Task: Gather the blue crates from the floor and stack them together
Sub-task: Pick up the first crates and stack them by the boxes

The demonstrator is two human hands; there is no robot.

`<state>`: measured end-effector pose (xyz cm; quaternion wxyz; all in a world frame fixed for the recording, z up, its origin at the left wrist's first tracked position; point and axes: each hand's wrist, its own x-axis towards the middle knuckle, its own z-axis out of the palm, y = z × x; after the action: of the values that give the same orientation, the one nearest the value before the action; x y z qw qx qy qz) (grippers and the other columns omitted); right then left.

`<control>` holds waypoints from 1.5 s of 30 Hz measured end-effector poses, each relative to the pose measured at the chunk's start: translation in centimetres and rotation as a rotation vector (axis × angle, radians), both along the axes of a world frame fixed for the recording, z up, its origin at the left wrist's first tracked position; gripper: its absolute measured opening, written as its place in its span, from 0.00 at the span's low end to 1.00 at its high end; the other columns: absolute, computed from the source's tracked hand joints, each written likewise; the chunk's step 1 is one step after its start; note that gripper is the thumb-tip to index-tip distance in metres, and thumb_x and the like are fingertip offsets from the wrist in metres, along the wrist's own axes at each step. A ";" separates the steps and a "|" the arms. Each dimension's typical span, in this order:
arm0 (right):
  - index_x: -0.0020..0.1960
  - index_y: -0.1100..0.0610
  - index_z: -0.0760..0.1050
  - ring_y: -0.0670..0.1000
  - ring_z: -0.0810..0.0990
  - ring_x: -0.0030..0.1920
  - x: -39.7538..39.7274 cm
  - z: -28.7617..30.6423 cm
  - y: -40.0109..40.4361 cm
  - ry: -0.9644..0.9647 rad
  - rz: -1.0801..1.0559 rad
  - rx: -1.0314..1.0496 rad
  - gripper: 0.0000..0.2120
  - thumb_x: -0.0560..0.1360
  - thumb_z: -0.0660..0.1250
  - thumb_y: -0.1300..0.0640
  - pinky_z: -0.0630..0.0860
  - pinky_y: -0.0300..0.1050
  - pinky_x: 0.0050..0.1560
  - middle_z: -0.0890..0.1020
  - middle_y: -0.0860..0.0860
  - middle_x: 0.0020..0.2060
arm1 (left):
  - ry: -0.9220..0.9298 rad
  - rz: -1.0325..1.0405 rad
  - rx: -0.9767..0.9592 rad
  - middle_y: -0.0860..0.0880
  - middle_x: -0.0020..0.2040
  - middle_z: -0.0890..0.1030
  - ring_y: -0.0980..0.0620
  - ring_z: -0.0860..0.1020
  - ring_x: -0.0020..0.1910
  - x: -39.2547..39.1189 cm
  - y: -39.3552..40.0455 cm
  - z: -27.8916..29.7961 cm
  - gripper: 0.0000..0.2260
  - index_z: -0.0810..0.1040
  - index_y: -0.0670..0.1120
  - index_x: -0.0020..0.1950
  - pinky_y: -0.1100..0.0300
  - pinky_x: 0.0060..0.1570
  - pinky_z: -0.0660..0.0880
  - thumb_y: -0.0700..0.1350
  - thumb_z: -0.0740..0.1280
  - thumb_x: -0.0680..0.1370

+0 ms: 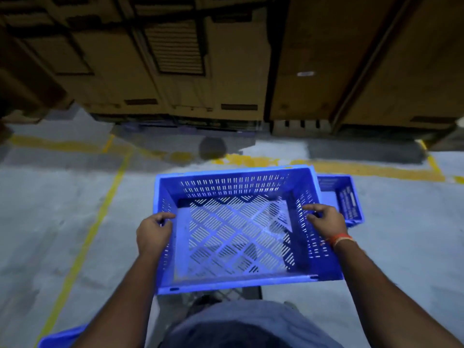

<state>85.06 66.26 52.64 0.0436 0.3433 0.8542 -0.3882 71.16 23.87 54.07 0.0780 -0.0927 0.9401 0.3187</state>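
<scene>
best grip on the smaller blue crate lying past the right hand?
Judging by its pose, take the smaller blue crate by the rims of its two long walls, one hand per side, from above. It sits upright and open-topped; the held crate hides its left part.

A grey concrete floor (57, 222) fills the lower view, dull and patchy. Worn yellow painted lines (110, 197) cross it: one runs from 7 o'clock up toward 11 o'clock, another stretches along the far edge from 10 o'clock to 2 o'clock, chipped in places. Beyond that line, tall brown cardboard boxes (226, 71) form a wall across the top, from 10 to 2 o'clock, standing on low pallets (301, 127). The light is dim, brighter on the floor near the middle.
</scene>
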 end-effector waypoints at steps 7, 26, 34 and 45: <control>0.53 0.50 0.84 0.53 0.82 0.49 11.6 1.2 12.5 0.023 -0.151 0.050 0.13 0.71 0.71 0.60 0.73 0.41 0.51 0.85 0.52 0.50 | 0.014 -0.124 0.042 0.51 0.36 0.81 0.56 0.76 0.28 6.5 15.3 0.6 0.07 0.85 0.55 0.45 0.60 0.33 0.68 0.42 0.70 0.74; 0.50 0.47 0.84 0.54 0.82 0.45 14.6 -4.1 32.7 -0.138 -0.233 0.074 0.12 0.70 0.71 0.60 0.72 0.41 0.48 0.86 0.51 0.45 | -0.107 -0.257 0.121 0.53 0.43 0.84 0.51 0.81 0.38 4.3 36.7 -7.7 0.09 0.85 0.56 0.48 0.56 0.42 0.75 0.42 0.71 0.74; 0.48 0.46 0.84 0.54 0.82 0.39 9.4 -11.0 40.2 -0.189 -0.191 0.079 0.13 0.69 0.70 0.61 0.75 0.44 0.45 0.85 0.55 0.41 | -0.120 -0.348 0.104 0.52 0.41 0.84 0.55 0.79 0.40 -0.7 43.5 -12.7 0.10 0.84 0.55 0.48 0.62 0.37 0.73 0.40 0.72 0.73; 0.50 0.47 0.83 0.58 0.82 0.40 -0.2 -29.6 49.0 -0.249 -0.073 0.095 0.14 0.69 0.69 0.61 0.78 0.47 0.47 0.82 0.57 0.38 | -0.088 -0.368 -0.045 0.49 0.29 0.76 0.50 0.76 0.28 -8.1 50.8 -30.9 0.13 0.84 0.53 0.47 0.59 0.29 0.71 0.35 0.71 0.73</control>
<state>84.87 115.29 23.08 0.1187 0.4213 0.8465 -0.3030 63.07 74.71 23.14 0.1738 0.0651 0.9438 0.2735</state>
